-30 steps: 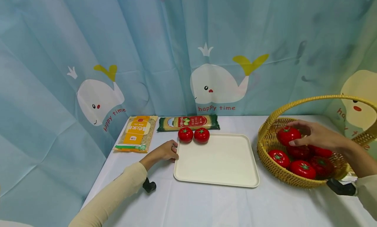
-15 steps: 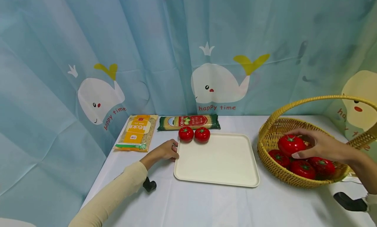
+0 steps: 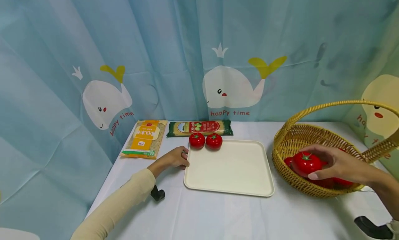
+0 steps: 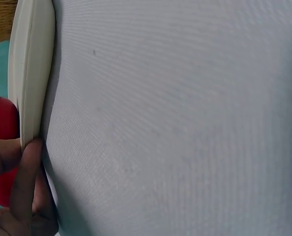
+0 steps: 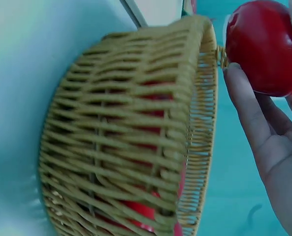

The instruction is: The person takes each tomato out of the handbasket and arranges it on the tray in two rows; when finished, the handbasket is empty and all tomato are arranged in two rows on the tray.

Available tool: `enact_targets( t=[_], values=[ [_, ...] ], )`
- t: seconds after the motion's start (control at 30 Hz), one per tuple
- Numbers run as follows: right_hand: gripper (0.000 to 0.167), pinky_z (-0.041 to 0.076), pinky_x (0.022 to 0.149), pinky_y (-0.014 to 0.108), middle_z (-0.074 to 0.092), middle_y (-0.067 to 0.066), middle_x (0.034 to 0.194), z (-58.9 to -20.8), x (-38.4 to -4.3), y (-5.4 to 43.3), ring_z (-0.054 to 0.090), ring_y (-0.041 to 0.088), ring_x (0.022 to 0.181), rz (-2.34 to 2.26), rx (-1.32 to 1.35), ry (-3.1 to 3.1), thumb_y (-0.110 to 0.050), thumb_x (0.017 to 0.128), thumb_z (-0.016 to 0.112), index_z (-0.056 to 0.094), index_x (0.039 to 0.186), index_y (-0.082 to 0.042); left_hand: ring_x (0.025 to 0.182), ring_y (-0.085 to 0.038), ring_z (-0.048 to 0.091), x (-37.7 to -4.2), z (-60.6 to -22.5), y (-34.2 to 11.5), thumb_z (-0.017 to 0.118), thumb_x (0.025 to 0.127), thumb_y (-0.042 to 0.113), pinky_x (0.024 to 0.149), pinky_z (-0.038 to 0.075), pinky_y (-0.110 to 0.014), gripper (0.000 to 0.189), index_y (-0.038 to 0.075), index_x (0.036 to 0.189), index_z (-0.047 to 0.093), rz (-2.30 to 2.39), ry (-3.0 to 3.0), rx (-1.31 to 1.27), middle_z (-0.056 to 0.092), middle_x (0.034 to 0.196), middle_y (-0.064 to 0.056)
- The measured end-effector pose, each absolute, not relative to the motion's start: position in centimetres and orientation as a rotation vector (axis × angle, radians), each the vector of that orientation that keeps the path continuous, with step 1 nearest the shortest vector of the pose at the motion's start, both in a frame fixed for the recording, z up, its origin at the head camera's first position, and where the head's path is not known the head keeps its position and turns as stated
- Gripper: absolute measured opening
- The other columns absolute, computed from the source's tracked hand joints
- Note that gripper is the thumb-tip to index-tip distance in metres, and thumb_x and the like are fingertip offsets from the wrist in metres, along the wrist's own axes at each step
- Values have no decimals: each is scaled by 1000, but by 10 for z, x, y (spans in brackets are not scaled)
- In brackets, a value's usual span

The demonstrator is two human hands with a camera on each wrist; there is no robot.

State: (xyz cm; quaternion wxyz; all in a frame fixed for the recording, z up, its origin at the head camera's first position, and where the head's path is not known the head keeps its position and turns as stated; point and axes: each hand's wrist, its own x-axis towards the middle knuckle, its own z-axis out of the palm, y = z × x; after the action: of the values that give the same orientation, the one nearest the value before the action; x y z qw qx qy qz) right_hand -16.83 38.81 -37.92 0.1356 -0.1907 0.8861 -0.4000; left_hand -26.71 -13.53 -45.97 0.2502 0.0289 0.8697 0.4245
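Observation:
My right hand grips a shiny red tomato with thumb and fingers. In the right wrist view this tomato is above the rim of the wicker basket. More red tomatoes lie in the basket, partly hidden by the held one and the hand. My left hand pinches the left edge of a cream rectangular tray; in the left wrist view thumb and fingers close on the tray's rim. Two tomatoes sit side by side at the tray's back left corner.
Behind the tray lies a long green and red packet. A yellow bag of grain lies at the back left. The basket's tall handle arches above the right arm. A blue curtain hangs behind the white-covered table.
My right hand has brought the held tomato toward the front of the basket, covering more of the tomatoes inside. My left hand has stayed on the tray edge.

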Motion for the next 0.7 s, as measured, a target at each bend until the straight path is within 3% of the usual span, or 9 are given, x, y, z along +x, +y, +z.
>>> enact_targets(
  t=[0.1, 0.37, 0.7],
  values=[
    [62, 59, 74, 26, 56, -24, 121, -380, -165, 383, 54, -6, 103, -1136, -520, 2592, -12, 87, 74, 45, 142, -7, 76, -17, 63, -267, -460, -136, 74, 82, -4, 68, 62, -27, 54, -2, 129, 50, 1189, 2342, 66, 58, 98, -12],
    [55, 59, 79, 24, 58, -16, 126, -386, -158, 364, 59, 1, 107, -1287, -601, 2522, -5, 93, 66, 45, 144, -6, 78, -17, 64, -266, -458, -138, 74, 83, -2, 70, 63, -28, 53, -2, 130, 51, 1229, 2314, 47, 59, 100, -12],
    [56, 59, 84, 23, 63, -6, 127, -384, -155, 344, 64, 9, 109, -1429, -751, 2436, 3, 89, 68, 48, 141, -2, 79, -17, 64, -264, -457, -139, 75, 83, 0, 72, 63, -29, 51, -2, 129, 52, 1238, 2312, 36, 61, 103, -12]
  ],
)
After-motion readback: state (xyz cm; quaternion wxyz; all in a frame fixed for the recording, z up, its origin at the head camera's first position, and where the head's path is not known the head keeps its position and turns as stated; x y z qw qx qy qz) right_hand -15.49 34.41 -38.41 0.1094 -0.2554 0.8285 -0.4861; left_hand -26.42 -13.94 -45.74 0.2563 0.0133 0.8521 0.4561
